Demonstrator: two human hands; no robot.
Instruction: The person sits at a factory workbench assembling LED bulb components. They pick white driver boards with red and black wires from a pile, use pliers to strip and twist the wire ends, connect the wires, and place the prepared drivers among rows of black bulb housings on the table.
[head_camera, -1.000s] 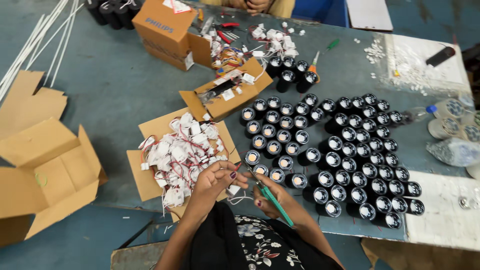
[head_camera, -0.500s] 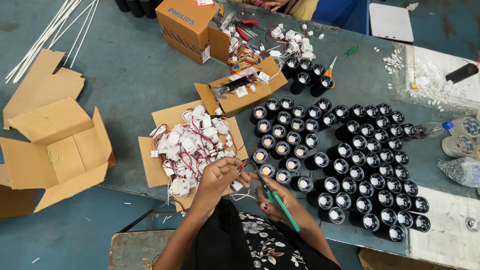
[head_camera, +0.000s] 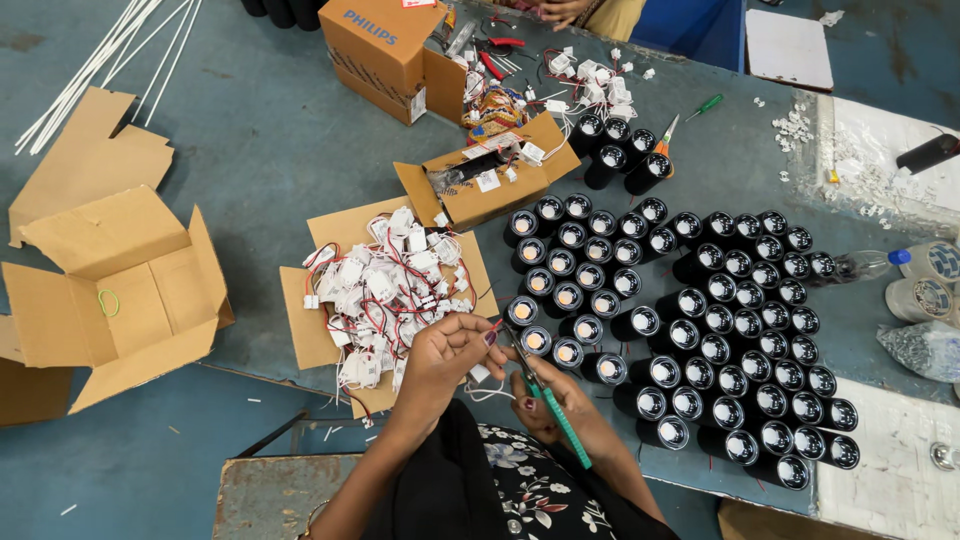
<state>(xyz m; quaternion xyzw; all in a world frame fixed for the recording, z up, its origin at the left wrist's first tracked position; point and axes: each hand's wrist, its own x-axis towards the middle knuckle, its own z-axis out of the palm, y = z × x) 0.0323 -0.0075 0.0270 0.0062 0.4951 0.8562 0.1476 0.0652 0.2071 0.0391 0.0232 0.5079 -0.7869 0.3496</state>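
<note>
nearest, the right hand (head_camera: 560, 400) grips a green-handled tool (head_camera: 552, 410), its tip hidden among the fingers. at ten o'clock from it, the left hand (head_camera: 445, 355) pinches a small red-wired piece (head_camera: 492, 330), too small to make out. beyond lies a pile of white wired parts (head_camera: 385, 290) on cardboard (head_camera: 310, 340); at two o'clock, rows of black cylinders (head_camera: 700, 310). farther, an open box (head_camera: 485, 185) and another person's hand (head_camera: 560, 10), cut off.

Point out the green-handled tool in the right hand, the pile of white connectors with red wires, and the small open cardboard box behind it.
green-handled tool (head_camera: 560, 422), head view, on the ribbed handle.
pile of white connectors with red wires (head_camera: 385, 290), head view, on the middle of the heap.
small open cardboard box (head_camera: 500, 196), head view, on its front wall.
</note>
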